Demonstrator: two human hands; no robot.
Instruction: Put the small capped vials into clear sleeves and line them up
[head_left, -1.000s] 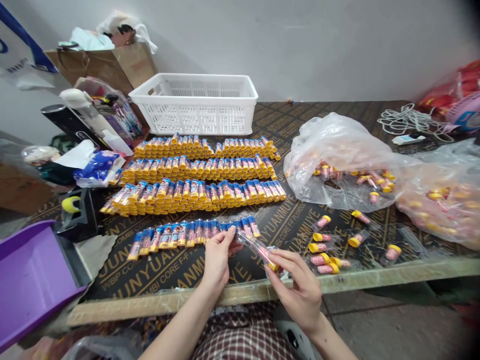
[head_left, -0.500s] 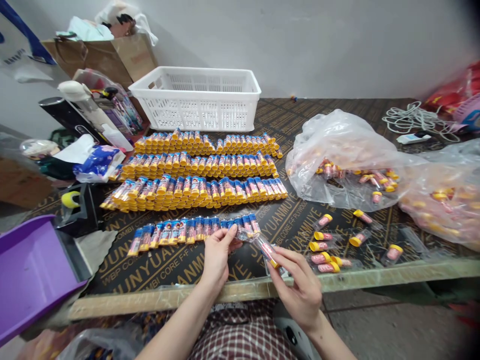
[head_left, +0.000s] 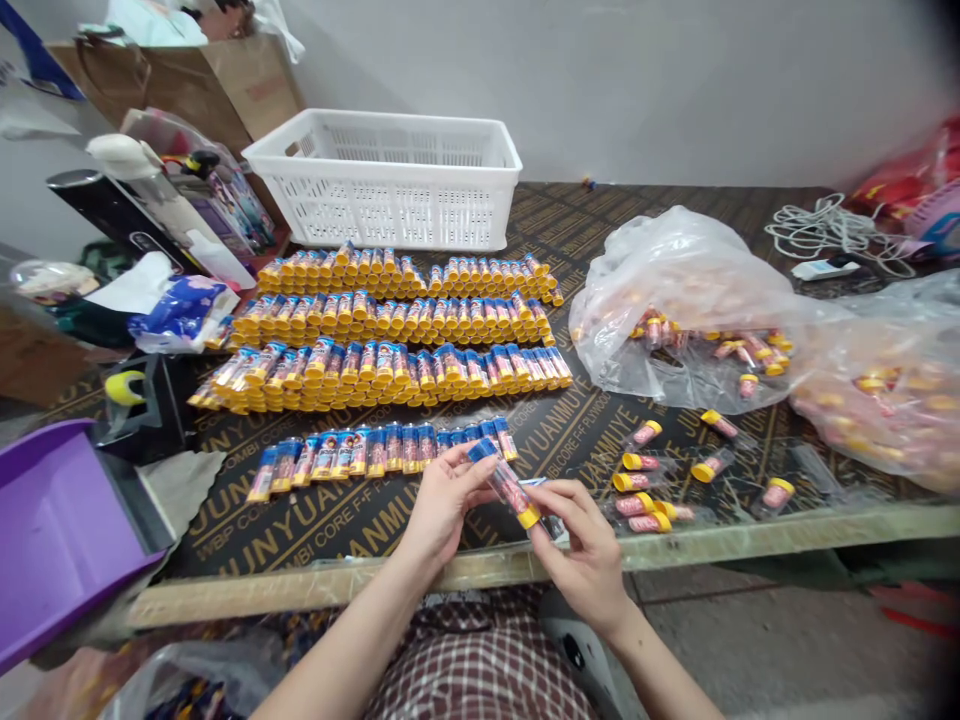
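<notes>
Between my hands is a clear plastic tube [head_left: 511, 492] with pink contents, a yellow cap at its lower end and blue at its upper end, tilted. My left hand [head_left: 448, 500] pinches it near the blue end. My right hand [head_left: 583, 545] is closed about the yellow end, thumb and fingers on either side. A small blue-and-white piece [head_left: 534, 482] shows by the right fingertips; what it is I cannot tell. Just behind my left hand runs a row of similar blue-and-yellow tubes [head_left: 360, 452]. Loose yellow-capped tubes [head_left: 641, 503] without blue ends lie right of my right hand.
Stacked rows of tubes [head_left: 375, 370] lie behind, before a white basket [head_left: 405, 205]. Plastic bags of tubes [head_left: 675, 260] stand at right, a white cable [head_left: 832, 230] beyond. At left are a purple dustpan [head_left: 52, 550], a tape dispenser [head_left: 150, 410] and bottles [head_left: 127, 160].
The tube's upper end, clear and crumpled-looking before, now shows blue. My left hand has shifted onto that end, and my right hand has moved slightly left. The view has shifted slightly.
</notes>
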